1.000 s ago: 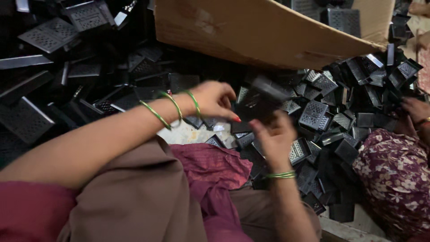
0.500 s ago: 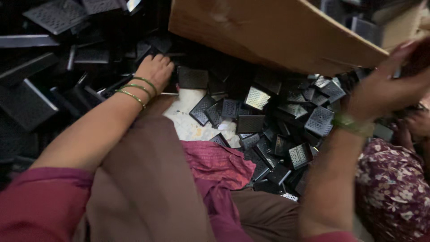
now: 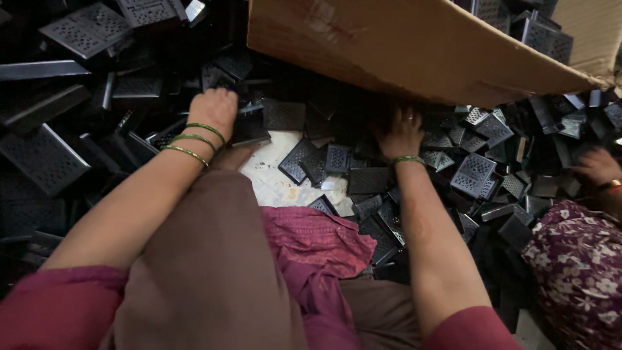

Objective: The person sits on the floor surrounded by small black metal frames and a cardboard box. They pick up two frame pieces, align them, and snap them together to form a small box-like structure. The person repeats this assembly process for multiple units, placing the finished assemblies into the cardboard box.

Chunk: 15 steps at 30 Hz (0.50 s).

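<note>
Dim work floor, pale and speckled where bare, otherwise buried under a heap of small black perforated plates; pile runs from 9 o'clock round to 3 o'clock, deepest at 10 o'clock where larger black perforated panels lie tilted on each other. Brown cardboard box flap overhangs the heap at 12 to 1 o'clock, soft-edged and creased. Left hand, 3 green bangles at the wrist, is at 11 o'clock, fingers curled down onto a dark flat plate at the heap's edge; whether it grips or only presses, cannot tell. Right hand, 1 green bangle, ring on a finger, sits at 12 o'clock under the flap with fingers spread and sunk among the plates; its fingertips are hidden, so grasp cannot be told. Judgement: plates look like thin moulded plastic or sheet metal, rigid, light singly, with grid-like punched faces giving some grip; raised rims suggest taking them by 2 opposite edges, since flat faces interlock and slide in the pile. Edges may be sharp. Brown and magenta cloth covers the lap at 6 o'clock. Another person's hand and floral sleeve show at 3 to 4 o'clock.
</note>
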Motion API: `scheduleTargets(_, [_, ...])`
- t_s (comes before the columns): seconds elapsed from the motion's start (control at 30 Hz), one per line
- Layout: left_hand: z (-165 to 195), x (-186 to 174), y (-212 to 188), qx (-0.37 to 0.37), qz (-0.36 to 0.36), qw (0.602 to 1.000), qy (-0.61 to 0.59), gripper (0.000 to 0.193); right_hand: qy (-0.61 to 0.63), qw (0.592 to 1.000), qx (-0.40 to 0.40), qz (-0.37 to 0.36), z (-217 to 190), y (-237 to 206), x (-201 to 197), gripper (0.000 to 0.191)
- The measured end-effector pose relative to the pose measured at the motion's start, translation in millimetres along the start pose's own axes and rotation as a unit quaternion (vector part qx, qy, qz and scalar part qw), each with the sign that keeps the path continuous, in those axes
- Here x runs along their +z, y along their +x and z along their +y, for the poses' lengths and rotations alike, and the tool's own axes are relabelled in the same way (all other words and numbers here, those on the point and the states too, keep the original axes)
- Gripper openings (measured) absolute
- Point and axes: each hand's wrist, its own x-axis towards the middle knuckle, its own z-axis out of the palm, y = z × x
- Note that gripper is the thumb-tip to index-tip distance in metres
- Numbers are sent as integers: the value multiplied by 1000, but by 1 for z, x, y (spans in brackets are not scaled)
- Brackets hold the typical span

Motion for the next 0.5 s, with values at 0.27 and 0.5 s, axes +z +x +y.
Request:
scheduleTargets(0.27, [1,-27,0,19,-43,999,11,16,-75,994,64,-39,8,-11,-30,96])
scheduleTargets(0.5, [5,-35,1,47,-22,998,25,16,482,864,139,-46,0,-116,-59,70])
